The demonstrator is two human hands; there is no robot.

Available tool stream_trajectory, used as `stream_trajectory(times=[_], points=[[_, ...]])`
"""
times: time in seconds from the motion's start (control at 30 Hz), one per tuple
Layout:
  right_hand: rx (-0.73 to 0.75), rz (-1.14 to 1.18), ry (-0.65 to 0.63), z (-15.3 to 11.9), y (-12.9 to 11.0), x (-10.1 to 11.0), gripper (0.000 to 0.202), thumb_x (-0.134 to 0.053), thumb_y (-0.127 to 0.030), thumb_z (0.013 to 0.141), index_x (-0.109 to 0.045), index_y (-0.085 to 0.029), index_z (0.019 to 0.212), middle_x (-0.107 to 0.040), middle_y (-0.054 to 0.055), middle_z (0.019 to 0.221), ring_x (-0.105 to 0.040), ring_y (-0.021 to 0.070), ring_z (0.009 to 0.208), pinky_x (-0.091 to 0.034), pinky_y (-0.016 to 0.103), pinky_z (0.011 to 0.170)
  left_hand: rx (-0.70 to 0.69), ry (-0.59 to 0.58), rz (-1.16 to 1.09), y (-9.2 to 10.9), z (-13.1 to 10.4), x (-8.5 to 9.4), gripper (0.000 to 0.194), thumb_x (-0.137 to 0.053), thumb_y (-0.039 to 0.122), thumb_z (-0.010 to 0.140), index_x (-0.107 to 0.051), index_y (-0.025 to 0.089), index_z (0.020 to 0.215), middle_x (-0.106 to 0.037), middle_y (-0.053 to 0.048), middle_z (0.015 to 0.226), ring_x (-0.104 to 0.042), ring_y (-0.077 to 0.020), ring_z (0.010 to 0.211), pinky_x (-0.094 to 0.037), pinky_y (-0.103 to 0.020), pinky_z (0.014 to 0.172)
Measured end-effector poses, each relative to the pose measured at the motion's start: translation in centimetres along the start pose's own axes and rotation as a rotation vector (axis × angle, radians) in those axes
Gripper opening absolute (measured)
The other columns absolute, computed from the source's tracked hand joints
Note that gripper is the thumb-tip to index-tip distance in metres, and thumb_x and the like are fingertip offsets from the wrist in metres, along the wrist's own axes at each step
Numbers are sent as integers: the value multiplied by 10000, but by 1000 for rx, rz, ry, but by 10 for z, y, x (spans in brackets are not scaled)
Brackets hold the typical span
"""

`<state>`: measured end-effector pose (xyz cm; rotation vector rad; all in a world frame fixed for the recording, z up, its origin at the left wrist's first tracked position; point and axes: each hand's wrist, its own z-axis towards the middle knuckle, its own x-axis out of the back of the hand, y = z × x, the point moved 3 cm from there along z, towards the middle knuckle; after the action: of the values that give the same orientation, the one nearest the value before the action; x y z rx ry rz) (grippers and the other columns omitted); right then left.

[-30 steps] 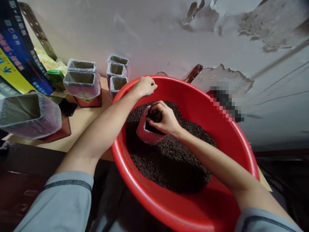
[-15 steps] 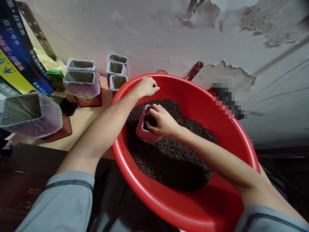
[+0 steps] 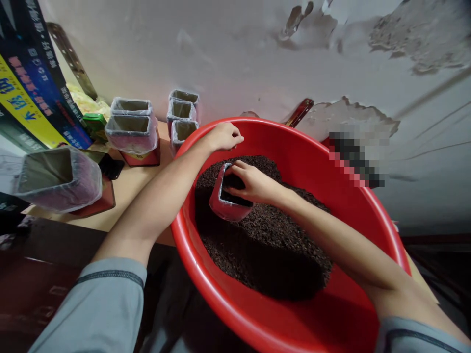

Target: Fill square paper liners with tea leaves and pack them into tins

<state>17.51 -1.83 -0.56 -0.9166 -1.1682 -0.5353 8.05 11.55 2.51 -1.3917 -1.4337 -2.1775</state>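
Observation:
My right hand (image 3: pixel 253 182) reaches into a red tin (image 3: pixel 226 208) with a clear plastic liner. Its thumb and fingers are apart, the fingertips hidden inside the tin. The tin stands slightly tilted on a heap of dark, dried, tea-like leaves (image 3: pixel 265 235) in a large red plastic tub (image 3: pixel 198 274). What lies inside the tin is mostly in shadow. Over the tub's far left rim rests my left hand (image 3: pixel 226 136), fingers curled closed, with nothing visible in them. Its forearm crosses the left rim.
More lined tins stand left on the wooden table (image 3: pixel 136 196): one large tin (image 3: pixel 59 181) in front, a pair (image 3: pixel 132 132) behind it, several smaller tins (image 3: pixel 183 115) by the wall. Also there: a black phone-like object (image 3: pixel 111 166), a green item (image 3: pixel 94 125) and a printed box (image 3: pixel 33 83).
The whole view has shifted slightly. My right hand has moved a little within the tin's mouth, showing more of the dark opening. My left hand stays at the tub's rim.

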Motion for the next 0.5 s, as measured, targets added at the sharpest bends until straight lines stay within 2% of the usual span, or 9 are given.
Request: stream_trajectory(times=[0.2,0.33,0.43,0.5], points=[[38,-33,-42,-4,-3,6,419,-693,-333,893,-626,-157,1267,-580,161,1263,-590,292,1168,-510,485,1058,47,-26,9,-4,-1,2,236,-571,213,983,-784,112,988,-778,-83,872,-627,-103,629,-440,-208,593],[10,-23,18,-16,1,38,451,-692,-421,893,-633,-188,1275,-591,149,1305,-581,299,1224,-488,506,1099,21,-44,5,-1,-4,2,250,-555,199,981,-776,107,1056,-786,-85,925,-658,-112,683,-476,-208,637],[-103,-39,141,-40,20,65,439,-619,-519,924,-646,-225,1249,-629,129,1291,-601,298,1223,-497,512,1086,-43,-65,51,5,-5,0,281,-554,221,983,-763,112,1135,-794,-88,994,-699,-135,798,-517,-235,768],[-217,-61,154,-65,42,68,474,-541,-581,945,-651,-225,1238,-652,131,1259,-631,296,1179,-515,506,1059,-97,-81,109,13,-6,0,305,-562,252,981,-755,128,1183,-789,-93,1086,-714,-165,926,-519,-267,871]])
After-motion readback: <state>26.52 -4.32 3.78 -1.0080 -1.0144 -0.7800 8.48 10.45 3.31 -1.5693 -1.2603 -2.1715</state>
